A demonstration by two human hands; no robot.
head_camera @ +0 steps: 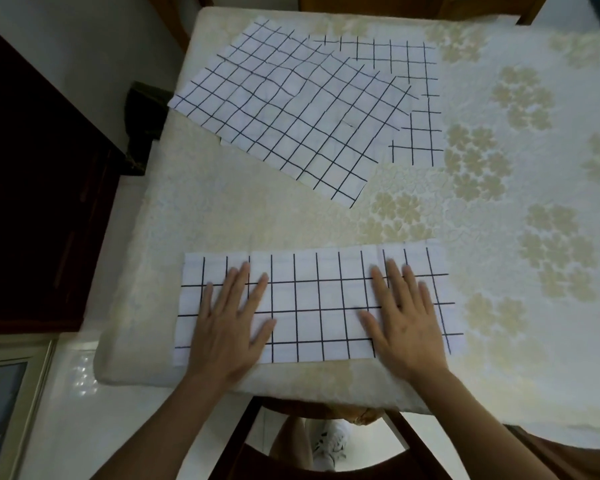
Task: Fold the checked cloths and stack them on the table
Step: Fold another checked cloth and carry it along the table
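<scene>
Near edge: folded cloth (317,306) lies as a long strip on the table (499,209).
Left hand (231,320): flat, fingers straight, pressing the strip, likely to set the crease.
Right hand (404,317): likewise flat, gripping nothing.
Far side: unfolded cloths (291,109) overlap, not yet folded.

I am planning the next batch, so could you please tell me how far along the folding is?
Early on. Done: the near cloth lies folded into a long strip. In hand: the left hand and right hand press flat on it, fingers straight. Left: probably more folds on it, then the overlapping unfolded cloths farther back on the table; no folded stack shows yet.
</scene>
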